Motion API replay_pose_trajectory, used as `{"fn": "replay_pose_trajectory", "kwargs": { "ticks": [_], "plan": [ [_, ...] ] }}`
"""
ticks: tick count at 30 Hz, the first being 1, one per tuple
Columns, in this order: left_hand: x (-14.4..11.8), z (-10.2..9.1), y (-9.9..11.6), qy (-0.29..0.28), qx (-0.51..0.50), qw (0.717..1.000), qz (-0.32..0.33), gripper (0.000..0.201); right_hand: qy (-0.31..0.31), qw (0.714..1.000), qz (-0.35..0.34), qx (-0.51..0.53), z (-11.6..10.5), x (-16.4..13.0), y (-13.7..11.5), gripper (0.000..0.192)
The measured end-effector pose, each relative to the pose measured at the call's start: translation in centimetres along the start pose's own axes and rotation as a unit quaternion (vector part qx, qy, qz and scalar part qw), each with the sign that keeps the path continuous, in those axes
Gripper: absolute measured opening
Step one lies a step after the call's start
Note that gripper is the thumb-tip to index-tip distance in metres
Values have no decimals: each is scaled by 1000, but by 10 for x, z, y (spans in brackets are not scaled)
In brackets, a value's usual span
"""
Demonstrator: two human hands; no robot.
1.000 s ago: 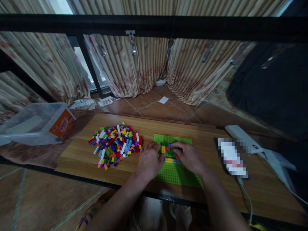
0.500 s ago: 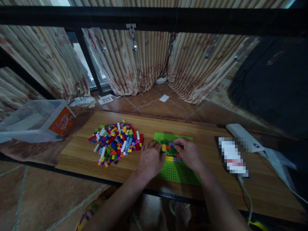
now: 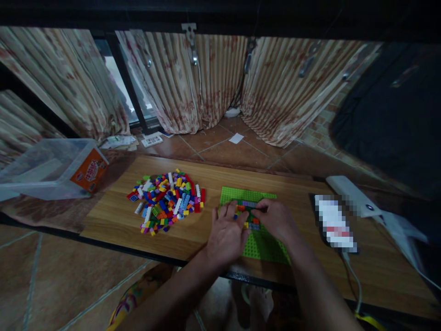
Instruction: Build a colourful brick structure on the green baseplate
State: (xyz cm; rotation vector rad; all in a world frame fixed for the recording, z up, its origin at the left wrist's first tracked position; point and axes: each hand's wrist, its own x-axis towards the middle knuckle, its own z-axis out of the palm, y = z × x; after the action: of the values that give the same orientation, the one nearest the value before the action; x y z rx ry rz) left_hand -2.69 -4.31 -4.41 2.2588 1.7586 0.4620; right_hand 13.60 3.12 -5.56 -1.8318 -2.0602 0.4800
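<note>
A bright green studded baseplate (image 3: 267, 250) lies on the wooden table, with assembled building bricks (image 3: 254, 226) in yellow, orange, purple, grey and green on its upper part. My left hand (image 3: 227, 234) reaches over the left side of these bricks, fingers apart and resting on them, hiding some. At their right end is my right hand (image 3: 277, 220), thumb and fingertips pinched together against the brickwork. Whatever sits between those fingertips is too small and covered to make out. To the left lies a heap of loose building bricks (image 3: 168, 202) in many colours.
A clear plastic bin (image 3: 51, 170) with an orange label stands at the far left. On the right of the wooden table (image 3: 117, 220) are a phone (image 3: 334, 225) with a cable and a white device (image 3: 351, 195). Curtains (image 3: 220, 92) hang behind.
My left hand has shifted right and now covers more of the bricks on the baseplate. My right hand has moved slightly right and stays pinched. The camera view has tilted a little.
</note>
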Motion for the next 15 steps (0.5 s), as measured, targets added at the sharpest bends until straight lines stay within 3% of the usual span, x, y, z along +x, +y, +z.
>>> {"fn": "replay_pose_trajectory", "kwargs": {
  "ticks": [15],
  "plan": [
    [-1,8,6,-18,31,999,-5,45,-10,999,28,33,-2,0,-7,16]
  ]
}}
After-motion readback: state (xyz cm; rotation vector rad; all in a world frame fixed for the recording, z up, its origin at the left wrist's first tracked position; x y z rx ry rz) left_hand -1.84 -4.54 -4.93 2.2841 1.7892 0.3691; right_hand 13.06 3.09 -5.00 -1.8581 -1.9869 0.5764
